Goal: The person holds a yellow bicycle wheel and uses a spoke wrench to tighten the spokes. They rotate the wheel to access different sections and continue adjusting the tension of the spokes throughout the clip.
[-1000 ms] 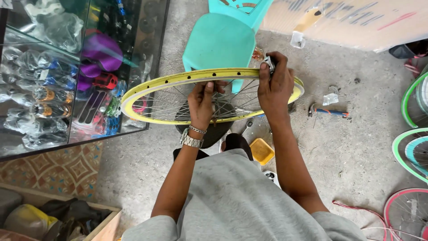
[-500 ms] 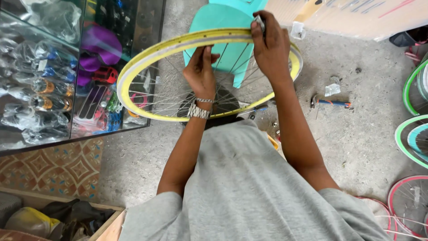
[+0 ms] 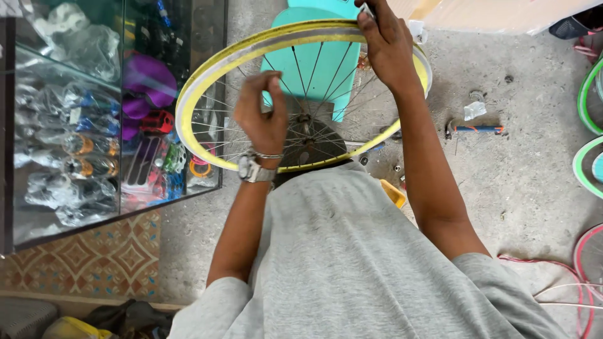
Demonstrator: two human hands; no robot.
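A yellow bicycle wheel (image 3: 207, 81) with thin metal spokes and a dark hub (image 3: 308, 135) is held tilted in front of my chest. My right hand (image 3: 388, 47) grips the far side of the rim at the top, with a small pale object under the fingers. My left hand (image 3: 264, 119), with a metal watch on the wrist, reaches in among the spokes on the near left. Its fingertips pinch together on a spoke. My grey shirt hides the nearest part of the rim.
A turquoise plastic chair (image 3: 320, 69) stands just beyond the wheel. A glass display case (image 3: 94, 113) of bicycle parts fills the left. On the concrete floor lie a blue-handled tool (image 3: 474, 129) and a yellow container (image 3: 392, 191). Green rims (image 3: 584, 125) and pink rims (image 3: 581, 257) lie at the right.
The wheel has risen and tipped up toward me. My right hand has stayed on the far rim and risen with it. My left hand shifted leftward among the spokes.
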